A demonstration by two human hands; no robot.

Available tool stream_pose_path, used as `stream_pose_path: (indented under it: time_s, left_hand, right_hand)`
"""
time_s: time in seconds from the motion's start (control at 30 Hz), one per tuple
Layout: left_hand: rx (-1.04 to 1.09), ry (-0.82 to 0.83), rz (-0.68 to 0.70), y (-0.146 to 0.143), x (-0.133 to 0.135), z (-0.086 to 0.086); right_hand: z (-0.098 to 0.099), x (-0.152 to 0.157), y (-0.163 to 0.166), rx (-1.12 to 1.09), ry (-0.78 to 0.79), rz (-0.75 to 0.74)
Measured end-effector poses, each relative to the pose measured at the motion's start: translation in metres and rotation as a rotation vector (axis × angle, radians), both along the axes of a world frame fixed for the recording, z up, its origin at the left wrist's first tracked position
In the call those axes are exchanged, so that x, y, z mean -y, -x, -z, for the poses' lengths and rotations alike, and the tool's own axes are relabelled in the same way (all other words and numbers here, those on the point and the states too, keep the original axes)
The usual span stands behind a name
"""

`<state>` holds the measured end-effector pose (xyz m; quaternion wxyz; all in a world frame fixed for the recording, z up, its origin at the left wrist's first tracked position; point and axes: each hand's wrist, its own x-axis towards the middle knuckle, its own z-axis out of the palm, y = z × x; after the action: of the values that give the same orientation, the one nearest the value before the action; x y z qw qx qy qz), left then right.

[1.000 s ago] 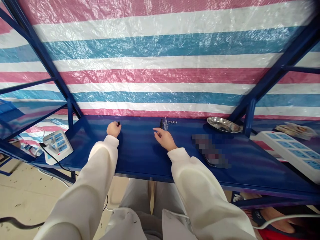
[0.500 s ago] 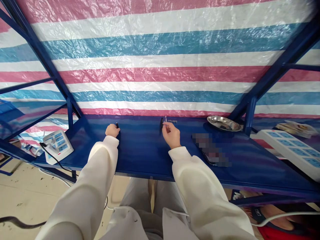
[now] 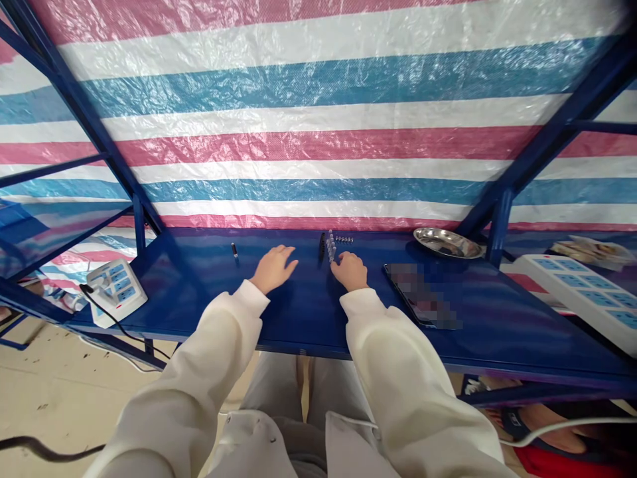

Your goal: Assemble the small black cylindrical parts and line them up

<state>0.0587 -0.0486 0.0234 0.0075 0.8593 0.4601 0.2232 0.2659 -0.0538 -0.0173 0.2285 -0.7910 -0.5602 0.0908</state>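
My left hand (image 3: 272,267) hovers flat over the blue shelf (image 3: 298,312), fingers stretched out toward the right, holding nothing. A small dark pen-like piece (image 3: 234,250) lies on the shelf to its left, apart from it. My right hand (image 3: 350,269) rests with curled fingers right beside a row of small clear and silvery pieces (image 3: 330,245) and a dark oval part (image 3: 321,244). Whether its fingers hold anything is hidden. Several tiny metal bits (image 3: 344,239) lie just behind.
A dark flat device (image 3: 417,294) lies right of my right hand. A round steel dish (image 3: 446,242) stands at the back by a blue post (image 3: 497,226). White power strips sit at far left (image 3: 115,289) and far right (image 3: 580,299). A striped tarp (image 3: 318,113) closes the back.
My left hand let go of the small dark piece and moved right toward the middle, opening flat. My right hand drew slightly back and right from the row of small pieces.
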Motion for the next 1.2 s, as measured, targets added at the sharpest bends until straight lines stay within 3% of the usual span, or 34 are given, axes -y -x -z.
stream_pose_path:
  time_s: [0.1, 0.23, 0.37, 0.83, 1.2]
  left_hand:
    - [-0.083, -0.037, 0.132, -0.034, 0.000, 0.014]
    - [-0.136, -0.018, 0.113, -0.059, -0.006, 0.027]
    - [-0.172, -0.031, 0.056, -0.066, -0.009, 0.034]
    - [-0.121, -0.087, 0.038, -0.063, -0.018, 0.035]
    - [0.354, -0.031, -0.078, -0.031, -0.033, 0.027]
  right_hand:
    - [0.002, 0.000, 0.001, 0.035, -0.009, -0.020]
    - [0.003, -0.001, 0.000, 0.058, -0.014, -0.021]
    - [0.003, -0.003, 0.000, 0.036, 0.004, -0.024]
    - [0.007, -0.011, 0.000, -0.004, 0.004, -0.005]
    - [0.008, -0.013, -0.001, -0.037, 0.002, 0.011]
